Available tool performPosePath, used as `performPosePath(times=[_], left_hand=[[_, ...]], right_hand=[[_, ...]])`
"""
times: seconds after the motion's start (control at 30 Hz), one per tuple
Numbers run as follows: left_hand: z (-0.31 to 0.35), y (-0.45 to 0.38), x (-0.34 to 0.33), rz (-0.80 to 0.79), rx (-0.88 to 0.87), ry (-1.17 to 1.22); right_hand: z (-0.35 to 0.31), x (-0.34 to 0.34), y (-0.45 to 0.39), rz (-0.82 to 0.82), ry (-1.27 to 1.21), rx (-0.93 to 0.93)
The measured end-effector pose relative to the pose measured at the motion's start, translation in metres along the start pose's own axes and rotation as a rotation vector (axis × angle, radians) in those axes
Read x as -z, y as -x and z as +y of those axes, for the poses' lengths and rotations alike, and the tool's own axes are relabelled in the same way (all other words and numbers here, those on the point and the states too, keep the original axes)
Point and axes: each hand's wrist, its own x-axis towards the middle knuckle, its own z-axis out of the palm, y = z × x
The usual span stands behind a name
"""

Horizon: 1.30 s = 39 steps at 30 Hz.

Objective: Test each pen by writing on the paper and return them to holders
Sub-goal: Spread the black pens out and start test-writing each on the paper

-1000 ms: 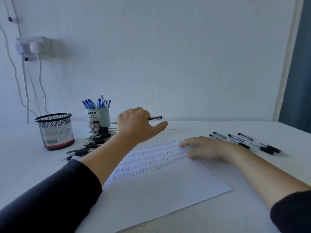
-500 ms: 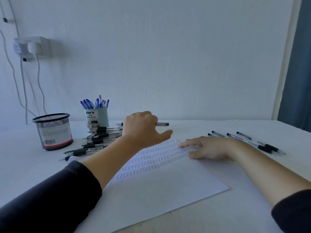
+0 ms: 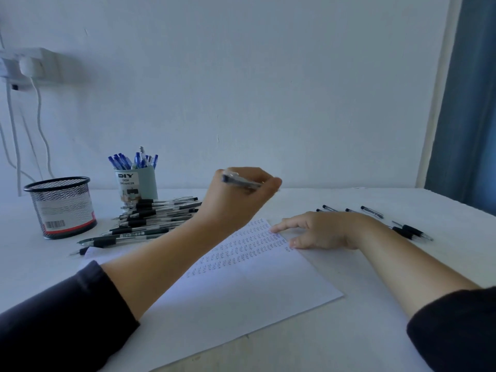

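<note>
**Left hand lifts a pen above the written sheet**

The left hand (image 3: 236, 200) is raised above the far left part of the white sheet of paper (image 3: 241, 296), its fingers curled round a clear-barrelled pen with a dark end (image 3: 240, 181). The pen lies nearly level across the top of the hand, dark end pointing left; the hand and pen are blurred, so the exact finger grip cannot be told.

The right hand (image 3: 322, 232) rests flat at the paper's far right edge, fingers loosely spread and straight, fingertips touching the sheet beside rows of small handwritten words.

To the left of the paper lies a heap of clear pens with black grips (image 3: 155, 218), stacked roughly level. Behind the heap stands a pale blue-grey cup holder labelled DIY (image 3: 137, 185), filled with blue-capped pens (image 3: 131, 161). Further left stands a black wire-mesh holder (image 3: 60, 208) with a barcode label. Right of the right hand, a few loose black-gripped pens (image 3: 408, 230) lie scattered on the white table (image 3: 349, 345).

On the wall at far left, a white plug and cable (image 3: 29, 68) hang from a socket.
</note>
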Motion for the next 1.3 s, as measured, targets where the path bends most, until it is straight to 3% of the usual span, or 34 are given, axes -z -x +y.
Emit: performPosePath(times=[0.17, 0.27, 0.53, 1.3], left_hand=[[0.004, 0.003, -0.022, -0.022, 0.493, 0.486], [-0.002, 0.012, -0.036, -0.072, 0.620, 0.512], [-0.010, 0.016, -0.046, -0.154, 0.606, 0.161], [-0.013, 0.015, -0.050, -0.165, 0.566, 0.044]], right_hand=[[0.001, 0.000, -0.001, -0.006, 0.007, -0.021], [0.003, 0.000, -0.004, 0.021, -0.099, -0.094], [0.006, 0.001, -0.004, -0.006, -0.275, -0.062], [0.004, -0.001, -0.003, 0.000, -0.305, -0.107]])
